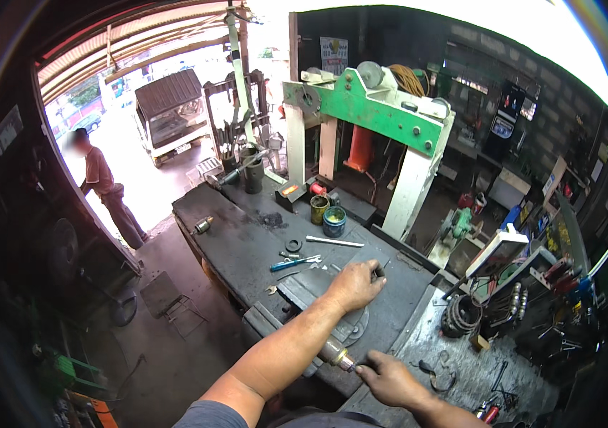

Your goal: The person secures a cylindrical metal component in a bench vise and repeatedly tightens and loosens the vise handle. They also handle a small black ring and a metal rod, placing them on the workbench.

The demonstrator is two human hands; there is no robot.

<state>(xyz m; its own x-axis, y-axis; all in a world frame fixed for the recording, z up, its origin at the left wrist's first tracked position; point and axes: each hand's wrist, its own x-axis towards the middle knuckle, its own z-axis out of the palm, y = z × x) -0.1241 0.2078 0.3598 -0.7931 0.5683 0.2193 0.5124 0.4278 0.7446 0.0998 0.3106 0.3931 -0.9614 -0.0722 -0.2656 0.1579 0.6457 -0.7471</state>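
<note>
A bench vise (pixel 264 322) is fixed at the near side of the dark workbench, partly under my left forearm. By it, a cylindrical metal part (pixel 334 351) with a brass-coloured band points toward my right hand. My right hand (pixel 393 381) is closed, thumb and fingers pinched at the part's narrow end; whatever they grip is too small to make out. Stretched across the vise, my left arm ends in my left hand (pixel 357 287), its fingers curled above the bench. Whether it holds something is hidden.
On the bench lie a blue-handled tool (pixel 289 264), a metal rod (pixel 334 242), a black ring (pixel 293 245) and a drill chuck (pixel 204 225). Cans, including a blue one (pixel 334 222), stand behind. A green press frame (pixel 382 114) rises beyond. Tools crowd the right. A person (pixel 108 185) stands outside left.
</note>
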